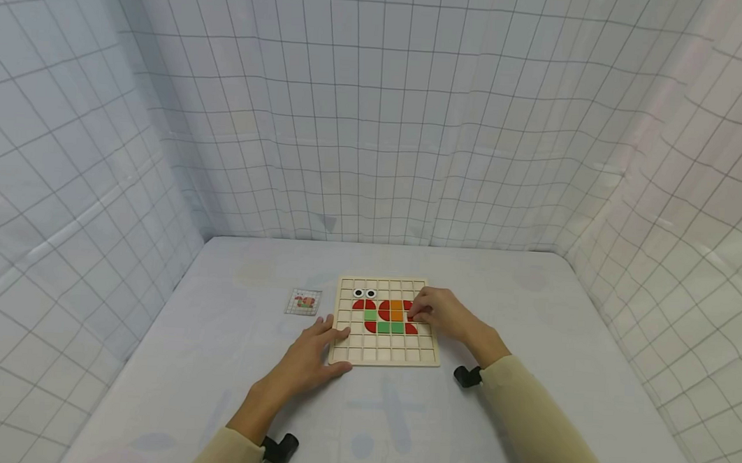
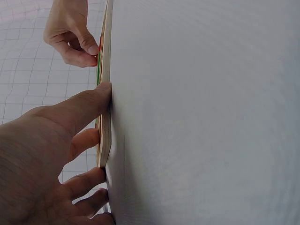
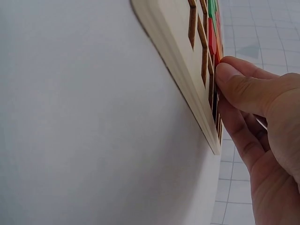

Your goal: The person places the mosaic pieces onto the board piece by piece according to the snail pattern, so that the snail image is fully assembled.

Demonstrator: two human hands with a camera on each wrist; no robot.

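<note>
A square wooden grid board (image 1: 377,354) lies on the table, with red, green and orange tiles and two eye tiles (image 1: 364,294) set in its cells. My left hand (image 1: 306,357) rests at its near left corner, thumb against the front edge and fingers spread along the left side. Over the right part of the pattern, my right hand (image 1: 441,311) pinches a small red tile (image 1: 410,317) between thumb and fingertips, mostly hidden by them. In the right wrist view, those fingertips (image 3: 227,75) are right at the board's surface, beside a red tile (image 3: 212,37).
A small picture card (image 1: 303,302) with a printed coloured figure on a grid lies left of the board. The table (image 1: 249,267) has a white cover, and white grid-patterned curtains (image 1: 377,120) stand behind and on both sides.
</note>
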